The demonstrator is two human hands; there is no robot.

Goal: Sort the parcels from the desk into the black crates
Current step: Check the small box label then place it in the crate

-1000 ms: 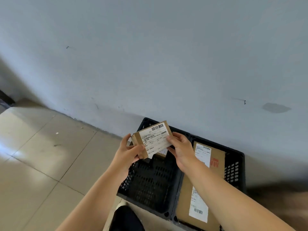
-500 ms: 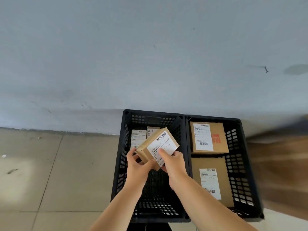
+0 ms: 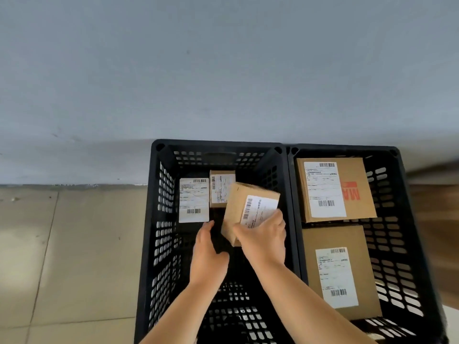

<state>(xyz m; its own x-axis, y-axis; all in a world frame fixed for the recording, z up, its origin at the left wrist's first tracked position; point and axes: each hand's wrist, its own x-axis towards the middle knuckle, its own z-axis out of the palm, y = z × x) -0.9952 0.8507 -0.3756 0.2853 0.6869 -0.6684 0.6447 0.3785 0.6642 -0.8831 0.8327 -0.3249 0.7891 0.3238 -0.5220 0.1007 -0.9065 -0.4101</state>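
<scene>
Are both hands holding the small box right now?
No, only the right hand grips the small box; the left hand is beside it, apart.

Red letters "MA" on far right-crate box (image 3: 335, 189), label print elsewhere illegible

A single head-worn camera looks steeply down from above and close in, facing the wall (image 3: 223, 70) at 12 o'clock. Two black crates (image 3: 289, 194) fill the lower centre, tiled floor (image 3: 62, 256) lies at 8 o'clock, and both forearms enter from 6 o'clock.
</scene>
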